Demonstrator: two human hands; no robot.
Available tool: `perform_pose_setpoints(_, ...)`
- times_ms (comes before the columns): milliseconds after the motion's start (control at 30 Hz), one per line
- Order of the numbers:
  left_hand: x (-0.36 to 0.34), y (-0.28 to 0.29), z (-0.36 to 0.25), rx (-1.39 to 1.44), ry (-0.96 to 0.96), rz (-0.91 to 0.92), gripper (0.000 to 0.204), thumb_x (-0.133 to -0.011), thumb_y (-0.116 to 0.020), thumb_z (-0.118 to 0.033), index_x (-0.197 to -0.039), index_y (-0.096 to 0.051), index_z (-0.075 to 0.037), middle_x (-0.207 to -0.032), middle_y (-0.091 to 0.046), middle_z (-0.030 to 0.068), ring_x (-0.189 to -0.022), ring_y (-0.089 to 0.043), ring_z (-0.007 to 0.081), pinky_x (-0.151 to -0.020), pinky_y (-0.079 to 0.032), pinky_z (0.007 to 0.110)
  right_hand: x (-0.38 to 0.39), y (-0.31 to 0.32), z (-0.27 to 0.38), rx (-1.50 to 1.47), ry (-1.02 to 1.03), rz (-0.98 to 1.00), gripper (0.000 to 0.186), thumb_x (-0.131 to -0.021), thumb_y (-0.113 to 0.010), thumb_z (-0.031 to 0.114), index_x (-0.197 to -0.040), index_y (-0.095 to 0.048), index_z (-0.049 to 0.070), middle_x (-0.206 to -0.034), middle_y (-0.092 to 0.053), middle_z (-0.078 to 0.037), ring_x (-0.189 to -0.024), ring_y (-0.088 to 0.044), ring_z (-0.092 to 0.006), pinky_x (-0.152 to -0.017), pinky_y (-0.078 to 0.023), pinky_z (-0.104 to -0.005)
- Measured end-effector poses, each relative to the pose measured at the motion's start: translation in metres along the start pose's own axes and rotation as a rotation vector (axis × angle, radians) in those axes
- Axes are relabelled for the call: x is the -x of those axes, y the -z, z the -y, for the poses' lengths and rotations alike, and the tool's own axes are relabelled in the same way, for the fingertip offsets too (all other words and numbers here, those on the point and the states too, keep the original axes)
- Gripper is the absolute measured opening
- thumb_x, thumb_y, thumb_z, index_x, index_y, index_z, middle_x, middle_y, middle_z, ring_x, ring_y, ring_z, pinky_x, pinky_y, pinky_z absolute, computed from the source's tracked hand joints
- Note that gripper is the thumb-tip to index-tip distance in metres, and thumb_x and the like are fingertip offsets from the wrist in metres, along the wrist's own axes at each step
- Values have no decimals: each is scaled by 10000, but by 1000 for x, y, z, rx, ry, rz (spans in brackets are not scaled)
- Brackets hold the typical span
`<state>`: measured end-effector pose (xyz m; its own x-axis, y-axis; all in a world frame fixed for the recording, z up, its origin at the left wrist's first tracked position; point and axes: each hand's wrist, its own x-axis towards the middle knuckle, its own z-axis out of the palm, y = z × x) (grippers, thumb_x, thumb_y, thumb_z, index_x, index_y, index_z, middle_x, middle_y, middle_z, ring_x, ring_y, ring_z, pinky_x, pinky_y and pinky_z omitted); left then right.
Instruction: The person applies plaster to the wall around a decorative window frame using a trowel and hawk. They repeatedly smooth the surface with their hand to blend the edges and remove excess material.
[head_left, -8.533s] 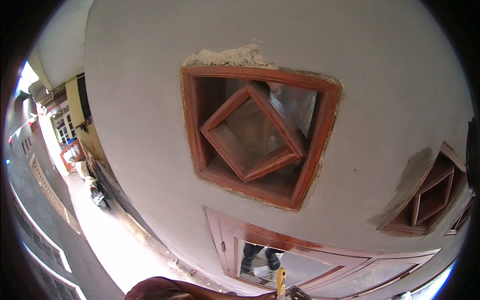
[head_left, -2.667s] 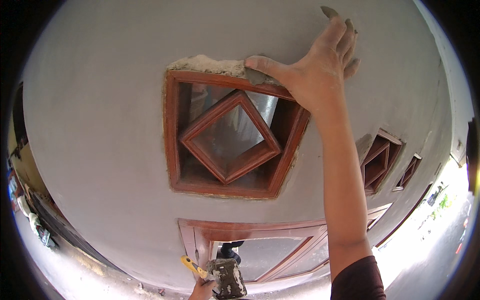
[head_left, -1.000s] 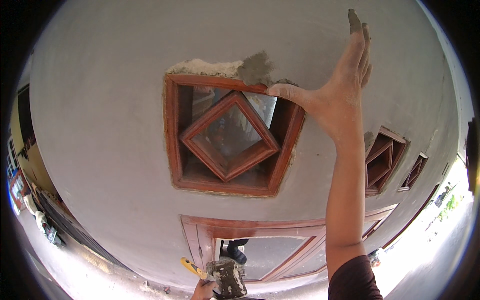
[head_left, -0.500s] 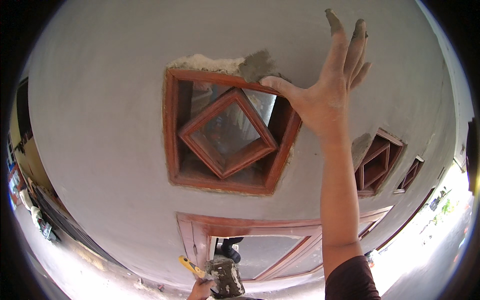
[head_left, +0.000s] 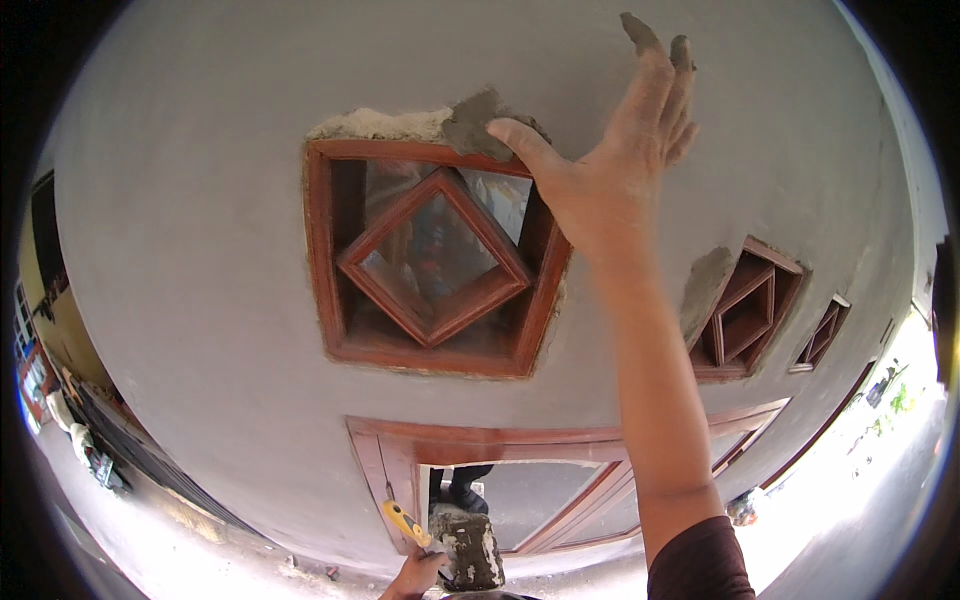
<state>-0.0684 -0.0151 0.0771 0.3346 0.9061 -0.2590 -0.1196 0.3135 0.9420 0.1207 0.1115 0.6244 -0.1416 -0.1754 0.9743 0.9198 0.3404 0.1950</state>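
Note:
My right hand (head_left: 615, 165) is raised against the grey wall with its fingers spread and grey mortar on the fingertips. Its thumb lies on or close to a patch of wet mortar (head_left: 478, 122) above a square wooden window frame (head_left: 317, 245). A smaller diamond-shaped wooden frame (head_left: 480, 217) sits inside that square. Low in the view, my left hand (head_left: 418, 573) is closed on a trowel with a yellow handle (head_left: 405, 522); its blade is mostly hidden. Beside this hand is a mortar-smeared, dark grey block-like object (head_left: 470, 550), whose kind I cannot make out.
Pale, rough filling (head_left: 380, 124) runs along the frame's upper left edge. Two more wooden vents, a larger one (head_left: 750, 310) and a smaller one (head_left: 823, 335), follow on the right. Below is a larger reddish wooden frame (head_left: 480, 434) with glass panes.
The right thumb has moved slightly up, from the frame's top edge onto the mortar patch. The window has shifted left in the view. My left hand with the trowel has moved slightly right.

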Motion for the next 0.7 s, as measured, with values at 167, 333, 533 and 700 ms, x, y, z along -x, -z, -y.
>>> perform_pose_setpoints(167, -8, 14, 27, -42, 6, -30, 256, -939, -557, -79, -1154, -609, 49, -1066, -693, 102, -1010, -642, 198, -918, -485, 324, 1, 7, 20, 154, 31, 98, 1209, -608, -932, 575, -1567, -297, 202, -1620, -204, -303, -1533, -128, -504, -1152, -102, -758)
perform_pose_setpoints(333, -7, 8, 27, 90, 39, -58, 267, -923, -568, -79, -1153, -607, 50, -1041, -691, 103, -1002, -643, 200, -897, -492, 323, 0, -7, 17, 82, 79, 48, 1214, -615, -928, 573, -1575, -281, 208, -1645, -145, -313, -1535, -111, -522, -1148, -87, -770)
perform_pose_setpoints(533, -4, 14, 12, -24, 82, -68, 237, -894, -577, -68, -1089, -648, 45, -1017, -693, 94, -974, -643, 192, -849, -497, 330, -1, -13, 36, 109, -38, 90, 1167, -689, -914, 468, -1588, -230, 180, -1659, -73, -329, -1541, -58, -534, -1162, -78, -756)
perform_pose_setpoints(700, -10, 15, 13, -77, -9, 11, 229, -886, -582, -75, -1068, -664, 37, -981, -695, 83, -939, -643, 188, -836, -492, 327, -18, -11, 71, 141, -188, 160, 1184, -674, -955, 300, -1573, -203, 136, -1640, -34, -380, -1531, -50, -556, -1183, -98, -727)
